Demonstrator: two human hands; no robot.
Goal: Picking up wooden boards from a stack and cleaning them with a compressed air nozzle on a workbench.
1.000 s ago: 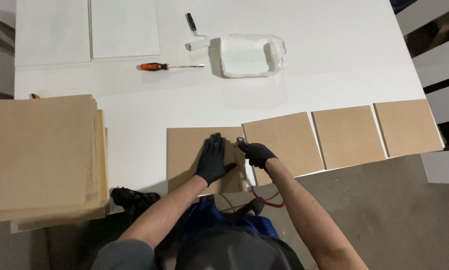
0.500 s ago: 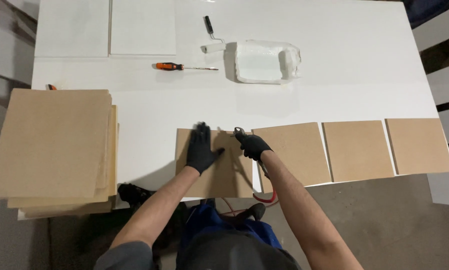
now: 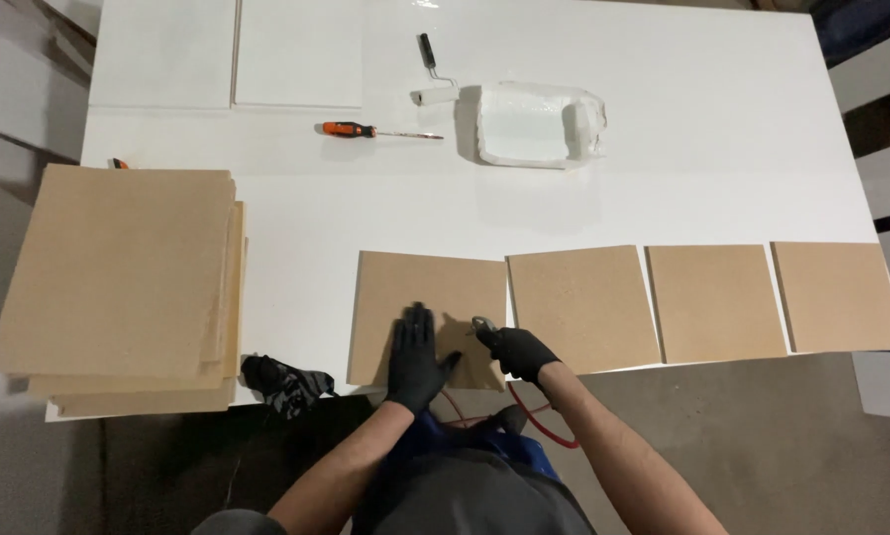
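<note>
Left hand [image 3: 417,357] flat on stiff, light brown board [image 3: 427,297]; right hand [image 3: 517,352], at 3 o'clock, grasping small metal nozzle [image 3: 482,324]; lift by edges

The white surface [image 3: 663,188] is brightly lit from overhead with mild glare; soft shadows are cast, and the floor is left dim.
</note>
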